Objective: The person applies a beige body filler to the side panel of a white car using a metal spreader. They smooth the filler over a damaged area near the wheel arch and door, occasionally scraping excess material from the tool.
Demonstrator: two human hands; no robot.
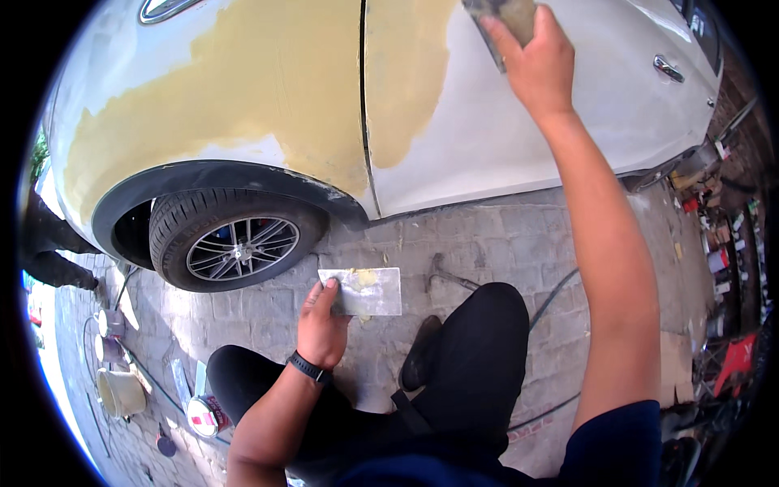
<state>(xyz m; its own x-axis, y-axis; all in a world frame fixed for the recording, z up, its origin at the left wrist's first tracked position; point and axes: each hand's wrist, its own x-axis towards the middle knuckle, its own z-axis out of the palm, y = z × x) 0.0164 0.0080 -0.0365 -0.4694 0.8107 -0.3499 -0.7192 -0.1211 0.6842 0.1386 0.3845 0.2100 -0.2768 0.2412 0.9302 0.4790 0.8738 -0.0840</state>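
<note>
In my left hand (323,325) I grip a flat, pale rectangular plate (381,294), thumb on top. Yellowish paste is smeared along its far edge. My right hand (545,61) is raised to the car door (503,130), its fingers closed round a flat, dark-edged, olive-grey block (516,18). Whether that block touches the door I cannot tell. Dull yellow filler (276,73) covers much of the white car's fender and carries on across the gap onto the door's front part. Below the fender is a black tyre (178,243) with a spoked silver wheel.
A cream bucket (122,393), small pots (110,323) and a red-and-white tin (205,415) stand on the paving at left. A hammer-like tool (445,274) and a dark hose (554,299) lie near my knee. Cluttered items (718,260) line the right. Another person's dark-clothed legs (61,252) show far left.
</note>
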